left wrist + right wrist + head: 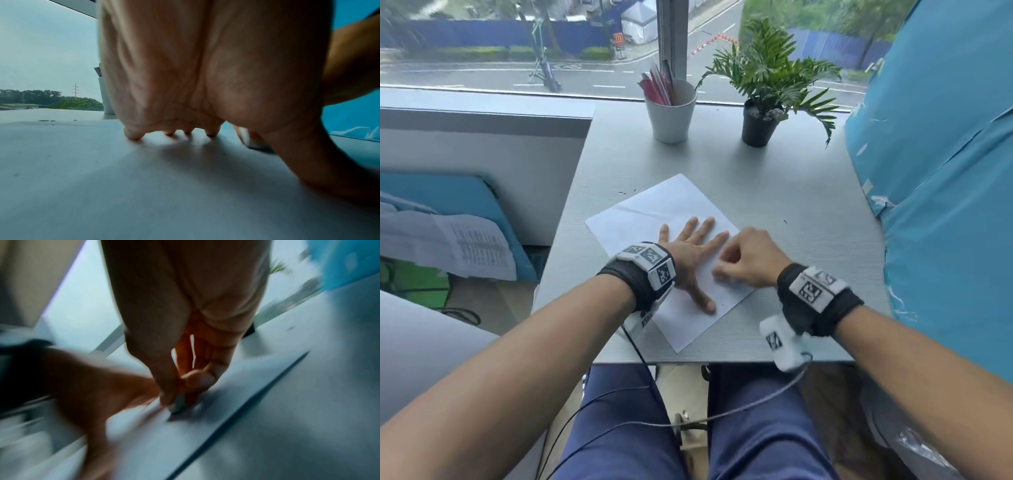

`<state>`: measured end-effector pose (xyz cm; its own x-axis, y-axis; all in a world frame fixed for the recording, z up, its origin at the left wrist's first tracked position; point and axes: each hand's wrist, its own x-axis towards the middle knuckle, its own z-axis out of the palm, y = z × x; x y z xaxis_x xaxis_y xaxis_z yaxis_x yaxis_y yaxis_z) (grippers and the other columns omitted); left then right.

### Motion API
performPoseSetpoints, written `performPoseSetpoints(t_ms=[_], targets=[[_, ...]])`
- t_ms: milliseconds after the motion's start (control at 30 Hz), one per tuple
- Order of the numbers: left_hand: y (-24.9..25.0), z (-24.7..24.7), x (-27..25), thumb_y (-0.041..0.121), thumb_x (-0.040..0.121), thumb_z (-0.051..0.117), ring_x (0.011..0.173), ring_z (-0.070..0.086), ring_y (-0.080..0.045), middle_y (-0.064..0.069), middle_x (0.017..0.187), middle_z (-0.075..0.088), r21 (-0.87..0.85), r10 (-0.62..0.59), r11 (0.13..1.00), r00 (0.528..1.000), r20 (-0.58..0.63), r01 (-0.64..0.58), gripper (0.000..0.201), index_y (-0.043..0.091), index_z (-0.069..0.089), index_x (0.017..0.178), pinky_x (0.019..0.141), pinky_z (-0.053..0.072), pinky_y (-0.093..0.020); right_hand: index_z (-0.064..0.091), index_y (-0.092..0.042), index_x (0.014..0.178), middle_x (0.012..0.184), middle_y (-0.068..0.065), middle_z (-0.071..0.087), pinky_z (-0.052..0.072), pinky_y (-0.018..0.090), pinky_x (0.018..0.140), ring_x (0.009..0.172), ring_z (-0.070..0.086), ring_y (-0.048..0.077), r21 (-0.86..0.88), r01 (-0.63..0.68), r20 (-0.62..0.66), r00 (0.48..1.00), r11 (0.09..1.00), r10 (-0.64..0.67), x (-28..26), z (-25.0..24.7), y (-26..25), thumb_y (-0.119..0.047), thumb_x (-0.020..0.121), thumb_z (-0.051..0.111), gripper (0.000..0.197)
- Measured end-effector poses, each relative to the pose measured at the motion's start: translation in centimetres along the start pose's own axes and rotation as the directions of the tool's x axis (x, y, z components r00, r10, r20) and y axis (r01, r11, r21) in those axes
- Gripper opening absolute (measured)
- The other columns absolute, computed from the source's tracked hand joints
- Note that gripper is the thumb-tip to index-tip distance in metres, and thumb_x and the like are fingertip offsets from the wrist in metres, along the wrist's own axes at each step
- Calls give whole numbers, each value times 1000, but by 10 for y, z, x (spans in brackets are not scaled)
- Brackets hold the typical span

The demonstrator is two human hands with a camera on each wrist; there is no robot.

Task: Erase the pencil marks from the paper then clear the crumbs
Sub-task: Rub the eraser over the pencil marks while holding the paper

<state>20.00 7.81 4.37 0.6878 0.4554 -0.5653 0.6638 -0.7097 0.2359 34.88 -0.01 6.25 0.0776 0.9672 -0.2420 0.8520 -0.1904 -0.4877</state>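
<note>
A white sheet of paper (654, 212) lies at an angle on the grey table (774, 192). My left hand (693, 245) lies flat on the sheet with its fingers spread, pressing it down. My right hand (743, 260) is curled just right of it, pinching a small white eraser (177, 404) whose tip touches the paper (205, 426); that wrist view is smeared with motion. The eraser (249, 138) shows beyond my left thumb. Dark crumbs (46, 120) lie near the sheet's far edge, and a few crumbs (628, 192) sit on the table beyond the paper.
A white cup (671, 109) holding pens and a potted plant (762, 120) stand at the table's far edge by the window. A blue padded panel (945, 205) borders the right side. A partition wall (482, 154) rises on the left.
</note>
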Motion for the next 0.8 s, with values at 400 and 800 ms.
performPoseSetpoints(t_ms=[400,800], targets=[[0,0,0,75,51,82,145,-35,-21,8,157,-38,-5,-15,1000,1000,10,15,155,32,-27,152,114,-12,-68,73,-9,65,63,1,68,44,19,53,59,62,15,8,-7,-74,997,1000,8,8,-7,0,-26,77,75,21],[1,0,2,74,50,83,145,-34,-22,7,157,-38,-15,0,1000,1000,0,0,155,31,-25,153,113,-14,-68,73,-14,64,60,-3,67,42,19,54,52,53,3,13,45,5,999,999,-45,4,2,-6,-27,75,76,17]])
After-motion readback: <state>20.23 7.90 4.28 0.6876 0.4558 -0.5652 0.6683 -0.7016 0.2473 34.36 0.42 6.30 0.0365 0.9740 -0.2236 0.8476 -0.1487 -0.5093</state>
